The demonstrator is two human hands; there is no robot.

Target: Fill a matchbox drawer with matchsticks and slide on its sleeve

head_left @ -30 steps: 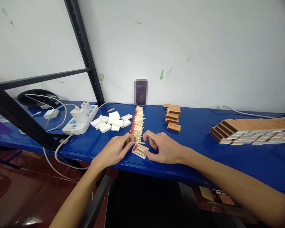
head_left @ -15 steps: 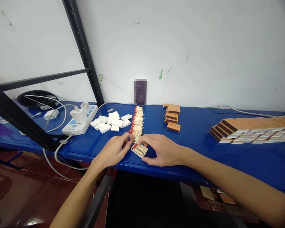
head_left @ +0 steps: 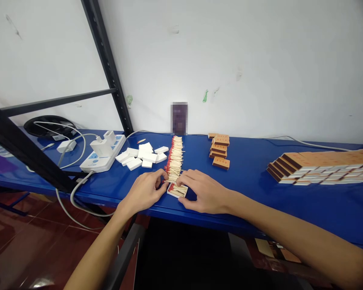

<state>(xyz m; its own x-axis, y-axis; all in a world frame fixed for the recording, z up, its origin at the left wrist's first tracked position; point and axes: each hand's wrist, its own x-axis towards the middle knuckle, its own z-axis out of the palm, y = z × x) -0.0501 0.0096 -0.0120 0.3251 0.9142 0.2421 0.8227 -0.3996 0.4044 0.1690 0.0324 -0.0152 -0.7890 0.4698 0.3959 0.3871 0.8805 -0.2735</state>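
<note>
Near desk front edge: left hand curled beside match row, right hand curled about tray; cannot tell grips. Step judged: filling; next needs steady tray.

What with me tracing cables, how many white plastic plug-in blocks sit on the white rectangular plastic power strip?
2: a larger block midway along the power strip and a smaller block behind it; others may be hidden.
</note>
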